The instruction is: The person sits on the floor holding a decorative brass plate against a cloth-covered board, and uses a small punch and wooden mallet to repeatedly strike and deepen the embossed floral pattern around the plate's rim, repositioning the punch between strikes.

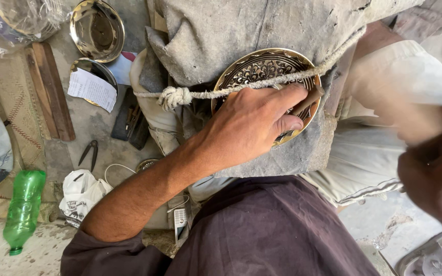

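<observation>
Closest in, the right hand point(438, 168) is a blur at the right edge, so I can't tell what it grips, if anything. Past the dark sleeve, the left hand point(249, 125) lies flat-ish on an engraved brass plate point(262, 69), fingers curled tight round a wooden-handled tool point(308, 101) pressed to the plate's lower right rim. The plate sits on a grey padded block point(221, 30), near its middle, pinned under a knotted rope point(180, 96) running across its upper half.

If you ask me, doing this well means keeping the palm's weight on the plate so it can't skate under the rope, and holding the tool low and steady.

Further off on the floor: a green plastic bottle point(24, 207), pliers point(90, 153), and two plain metal plates point(97, 29) by the far edge.
</observation>
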Demonstrator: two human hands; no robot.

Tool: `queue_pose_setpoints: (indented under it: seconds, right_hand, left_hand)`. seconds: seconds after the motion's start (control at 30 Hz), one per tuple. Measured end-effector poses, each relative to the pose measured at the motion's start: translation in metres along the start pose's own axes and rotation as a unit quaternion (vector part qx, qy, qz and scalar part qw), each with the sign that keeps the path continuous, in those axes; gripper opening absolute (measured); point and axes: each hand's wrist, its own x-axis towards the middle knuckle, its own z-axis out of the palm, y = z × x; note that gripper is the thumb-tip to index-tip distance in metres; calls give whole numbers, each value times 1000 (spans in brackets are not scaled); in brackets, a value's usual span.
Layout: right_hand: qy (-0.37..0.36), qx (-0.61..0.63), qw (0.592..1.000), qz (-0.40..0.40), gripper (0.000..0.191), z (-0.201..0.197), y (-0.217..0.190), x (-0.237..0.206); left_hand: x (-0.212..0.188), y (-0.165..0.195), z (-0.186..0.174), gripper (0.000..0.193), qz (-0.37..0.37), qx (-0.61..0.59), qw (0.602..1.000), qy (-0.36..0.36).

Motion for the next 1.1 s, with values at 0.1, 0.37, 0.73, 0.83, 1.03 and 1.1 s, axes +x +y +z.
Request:
queue_pose_setpoints:
  seconds: [0.1,0.37,0.73,0.83,1.03,1.1]
  right_hand:
    - [1,6,1000,13,22,3,-3,-5]
    - [-29,-22,996,83,29,-4,-17,-4]
    - [16,21,999,32,24,9,-16,-17]
    - [18,32,998,52,22,15,-15,-23]
    - [31,29,998,44,25,16,-27,-18]
    - [-51,93,957,271,43,14,-39,-17]
  left_hand:
    - [-1,1,-2,34,-3,-11,1000,-6]
    - [-1,0,-5,33,1,-9,1000,-29]
    - [2,-3,-8,28,-15,-3,997,-80]
    - [2,-2,-10,30,1,3,997,-83]
    - [5,2,-16,22,-4,25,992,-121]
    - [4,1,-18,21,12,31,993,-113]
